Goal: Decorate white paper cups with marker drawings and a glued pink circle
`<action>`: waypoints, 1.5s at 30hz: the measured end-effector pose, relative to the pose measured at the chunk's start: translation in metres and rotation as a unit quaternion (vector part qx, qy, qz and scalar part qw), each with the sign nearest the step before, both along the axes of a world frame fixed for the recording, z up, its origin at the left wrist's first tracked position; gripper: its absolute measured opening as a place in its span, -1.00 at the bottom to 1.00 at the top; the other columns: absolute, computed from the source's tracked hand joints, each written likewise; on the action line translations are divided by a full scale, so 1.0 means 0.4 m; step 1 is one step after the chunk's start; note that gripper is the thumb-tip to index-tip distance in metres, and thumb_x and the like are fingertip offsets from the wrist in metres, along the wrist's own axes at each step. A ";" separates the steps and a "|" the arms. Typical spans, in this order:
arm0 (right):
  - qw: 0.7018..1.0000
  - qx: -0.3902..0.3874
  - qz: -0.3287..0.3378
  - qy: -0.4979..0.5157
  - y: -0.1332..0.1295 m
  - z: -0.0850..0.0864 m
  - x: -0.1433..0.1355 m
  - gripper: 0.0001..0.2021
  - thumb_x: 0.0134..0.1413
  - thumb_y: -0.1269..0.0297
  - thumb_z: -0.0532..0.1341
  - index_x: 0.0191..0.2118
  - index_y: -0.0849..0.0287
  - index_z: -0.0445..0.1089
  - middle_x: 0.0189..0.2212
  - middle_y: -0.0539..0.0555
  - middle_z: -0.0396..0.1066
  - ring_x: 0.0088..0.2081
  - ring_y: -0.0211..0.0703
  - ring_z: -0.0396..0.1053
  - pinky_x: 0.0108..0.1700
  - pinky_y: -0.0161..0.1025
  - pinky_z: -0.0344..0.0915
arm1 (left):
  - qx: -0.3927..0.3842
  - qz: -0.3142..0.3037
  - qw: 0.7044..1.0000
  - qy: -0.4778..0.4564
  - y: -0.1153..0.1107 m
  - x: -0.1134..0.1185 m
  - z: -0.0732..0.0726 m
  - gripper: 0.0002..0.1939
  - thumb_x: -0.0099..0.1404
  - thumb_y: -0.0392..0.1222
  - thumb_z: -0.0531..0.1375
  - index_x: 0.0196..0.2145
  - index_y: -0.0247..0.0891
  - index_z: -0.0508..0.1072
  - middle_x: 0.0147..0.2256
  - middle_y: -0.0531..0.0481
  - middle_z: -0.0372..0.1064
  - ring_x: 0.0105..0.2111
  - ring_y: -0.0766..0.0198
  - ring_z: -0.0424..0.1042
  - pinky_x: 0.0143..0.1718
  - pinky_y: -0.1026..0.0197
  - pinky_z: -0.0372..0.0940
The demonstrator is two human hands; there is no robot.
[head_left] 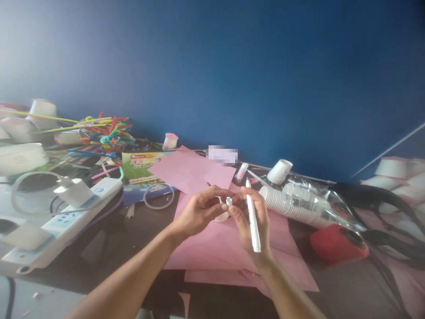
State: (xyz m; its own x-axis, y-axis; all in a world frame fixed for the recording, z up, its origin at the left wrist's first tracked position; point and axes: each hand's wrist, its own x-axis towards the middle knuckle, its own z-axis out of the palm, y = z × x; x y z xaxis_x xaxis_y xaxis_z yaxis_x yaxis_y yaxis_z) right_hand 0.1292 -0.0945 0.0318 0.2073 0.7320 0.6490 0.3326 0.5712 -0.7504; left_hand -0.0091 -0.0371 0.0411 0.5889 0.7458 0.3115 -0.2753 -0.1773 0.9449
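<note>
My right hand (250, 217) is closed around a slim white marker (253, 223), which stands nearly upright with its teal tip pointing up. My left hand (199, 210) is closed, its thumb and fingers bent around a small white cap-like piece (229, 201). The right thumb also reaches this piece, so the two hands almost meet. A pale rounded shape shows below the left thumb, mostly hidden by the fingers; I cannot tell what it is. Pink paper sheets (212, 248) lie beneath both hands.
Left are a power strip (109, 188) with a plugged-in charger (73, 192), a colourful paper pack (142, 168) and pipe cleaners (109, 133). Right are a glue stick (241, 173), an upturned paper cup (280, 171), bagged stacked cups (292, 206) and a red object (338, 243). A blue wall (232, 79) rises behind.
</note>
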 end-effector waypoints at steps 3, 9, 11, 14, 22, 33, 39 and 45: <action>1.000 -0.006 -0.002 -0.014 0.000 -0.003 0.000 -0.63 0.12 0.38 0.19 0.04 -0.01 0.17 -0.29 -0.01 0.38 -0.27 -0.23 0.43 -0.29 -0.23 0.43 | 0.006 0.002 1.000 -0.012 0.001 -0.004 0.005 -0.81 0.21 -0.13 0.23 -0.24 -0.25 0.44 -0.31 -0.01 0.30 -0.32 0.31 0.31 -0.30 0.25 0.23; 0.999 0.008 0.025 0.022 0.004 -0.013 0.016 -0.62 0.20 0.28 0.11 0.13 0.03 0.14 -0.24 0.07 0.36 -0.25 -0.16 0.39 -0.21 -0.10 0.38 | -0.004 0.034 0.998 -0.051 0.013 -0.018 0.001 -0.81 0.28 -0.09 0.15 -0.21 -0.23 0.34 -0.20 -0.05 0.37 -0.56 0.49 0.18 -0.52 0.32 0.15; 0.993 -0.006 0.063 0.096 0.007 -0.014 0.023 -0.64 0.24 0.16 0.06 0.13 0.03 0.17 -0.31 0.04 0.35 -0.37 -0.22 0.35 -0.30 -0.15 0.36 | 0.021 0.055 0.997 -0.041 0.021 -0.023 -0.004 -0.82 0.30 -0.10 0.13 -0.21 -0.23 0.33 -0.25 -0.03 0.38 -0.53 0.47 0.21 -0.48 0.32 0.16; 0.977 -0.029 0.101 0.184 0.013 -0.012 0.031 -0.63 0.25 0.01 -0.01 0.00 0.08 0.34 -0.45 -0.02 0.30 -0.49 -0.30 0.25 -0.37 -0.22 0.30 | 0.070 0.111 0.991 0.018 0.033 -0.028 -0.012 -0.83 0.27 -0.10 0.17 -0.25 -0.24 0.40 -0.28 -0.02 0.36 -0.31 0.33 0.31 -0.26 0.25 0.21; 0.963 -0.097 0.117 0.224 0.008 0.000 0.032 -0.80 0.21 0.11 0.08 -0.31 0.12 0.29 -0.61 -0.08 0.28 -0.58 -0.33 0.14 -0.52 -0.36 0.09 | 0.022 0.085 0.995 0.051 0.036 -0.027 -0.013 -0.78 0.22 -0.05 0.21 -0.26 -0.25 0.44 -0.26 -0.04 0.36 -0.23 0.23 0.34 -0.21 0.21 0.22; 0.963 -0.150 0.125 0.186 0.012 -0.013 0.034 -0.78 0.17 0.09 0.12 -0.34 0.14 0.28 -0.59 -0.07 0.25 -0.51 -0.31 0.23 -0.49 -0.37 0.18 | 0.062 0.039 0.995 0.069 0.027 -0.025 -0.001 -0.78 0.23 -0.06 0.20 -0.28 -0.26 0.46 -0.28 -0.06 0.38 -0.25 0.23 0.35 -0.22 0.20 0.22; 0.962 -0.166 0.144 0.164 0.001 -0.013 0.018 -0.80 0.21 0.10 0.09 -0.31 0.12 0.25 -0.57 -0.09 0.24 -0.53 -0.33 0.20 -0.49 -0.37 0.15 | 0.075 0.047 0.994 0.070 0.011 -0.020 -0.006 -0.80 0.24 -0.08 0.19 -0.30 -0.27 0.47 -0.28 -0.08 0.41 -0.26 0.20 0.38 -0.23 0.18 0.25; 0.950 -0.141 0.186 0.208 0.002 -0.011 0.004 -0.78 0.24 0.12 0.05 -0.38 0.10 0.13 -0.58 -0.11 0.18 -0.50 -0.32 0.19 -0.45 -0.34 0.17 | 0.111 0.081 0.988 0.070 -0.001 -0.013 -0.014 -0.79 0.26 -0.08 0.16 -0.29 -0.29 0.47 -0.33 -0.09 0.39 -0.30 0.20 0.39 -0.26 0.16 0.25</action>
